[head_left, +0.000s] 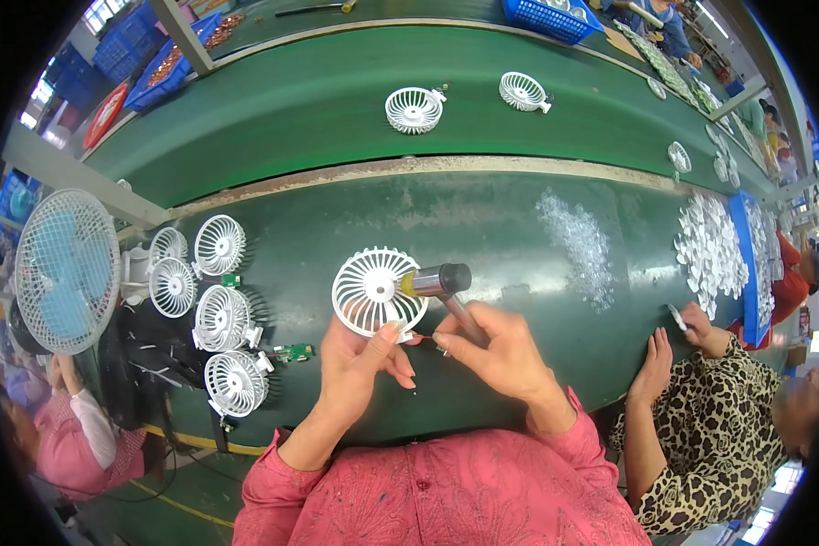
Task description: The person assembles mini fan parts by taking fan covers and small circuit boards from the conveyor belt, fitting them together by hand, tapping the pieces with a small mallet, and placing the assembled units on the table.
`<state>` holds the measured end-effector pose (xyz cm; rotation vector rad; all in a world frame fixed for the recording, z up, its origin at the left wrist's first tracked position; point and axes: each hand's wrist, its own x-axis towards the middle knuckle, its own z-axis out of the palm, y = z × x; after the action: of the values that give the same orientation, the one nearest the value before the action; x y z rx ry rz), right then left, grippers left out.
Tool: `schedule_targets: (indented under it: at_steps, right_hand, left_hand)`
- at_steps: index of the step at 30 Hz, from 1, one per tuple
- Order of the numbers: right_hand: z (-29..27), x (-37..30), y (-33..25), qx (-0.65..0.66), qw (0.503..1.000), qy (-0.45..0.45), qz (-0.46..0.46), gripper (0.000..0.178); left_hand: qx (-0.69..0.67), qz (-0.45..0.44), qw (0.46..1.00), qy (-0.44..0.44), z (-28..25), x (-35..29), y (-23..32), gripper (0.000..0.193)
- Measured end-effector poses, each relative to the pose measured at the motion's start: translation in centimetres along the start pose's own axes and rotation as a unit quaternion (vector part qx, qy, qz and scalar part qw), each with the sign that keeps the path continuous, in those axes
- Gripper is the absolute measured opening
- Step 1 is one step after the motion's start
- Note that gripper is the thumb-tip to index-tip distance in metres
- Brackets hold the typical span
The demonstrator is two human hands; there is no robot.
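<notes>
My left hand [350, 364] grips the lower rim of a round white slatted fan housing [355, 296], with the thumb on its stub. My right hand [505, 355] is closed around the handle of a small two-faced mallet [441, 279]. Its black face points right; the yellowish face is over the housing, near the hub, though I cannot tell whether it touches. A short red wire [420, 338] runs from the housing's stub towards my right fingertips. A small part at those fingertips is too small to make out.
Several white fan housings [220, 318] with small green circuit boards [293, 352] stand left, beside a large desk fan [68, 273]. Clear small pieces [578, 246] and white pieces [710, 250] lie right. A co-worker [692, 428] sits there. Beyond runs a green conveyor belt [309, 109] carrying more housings.
</notes>
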<state>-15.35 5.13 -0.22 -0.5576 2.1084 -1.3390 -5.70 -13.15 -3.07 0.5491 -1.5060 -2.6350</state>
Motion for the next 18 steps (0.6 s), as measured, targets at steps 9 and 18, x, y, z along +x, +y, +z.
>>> schedule_targets:
  at_steps: [9,18]
  right_hand:
    - [1.2,0.7,1.2,-0.022,0.998,0.022,-0.057,0.017]
    - [3.4,-0.4,-0.5,-0.255,0.943,0.011,-0.212,0.025]
  left_hand:
    - [-0.09,-0.096,0.991,0.002,-1.2,0.3,-0.6,0.027]
    - [-0.175,-0.196,0.965,0.012,-0.9,-0.4,-2.2,0.036]
